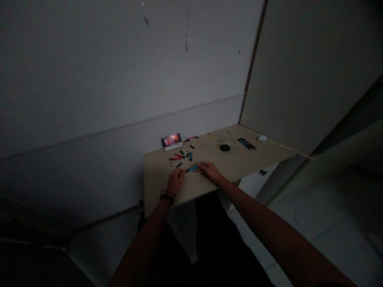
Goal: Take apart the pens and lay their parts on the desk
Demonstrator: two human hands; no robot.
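Observation:
Between my two hands, low over the desk [161, 179], lies a blue pen [192, 168] with dark ends. My left hand [176, 178] pinches its left, black end. The fingers of my right hand [208, 171] are closed on its right end, where a small dark and light tip shows. Just beyond my hands is a loose pile of pen parts: red barrels [176, 158], a blue barrel [190, 156], thin white refills and black pieces [178, 164]. In the dim light the smallest parts are hard to make out.
A phone with a lit, blurred screen [171, 140] leans at the back left. Further right are a coiled white cable [227, 138], a round black object [225, 147], a row of pens [247, 144] and a white block [261, 138]. A thin stick [291, 149] overhangs the right edge.

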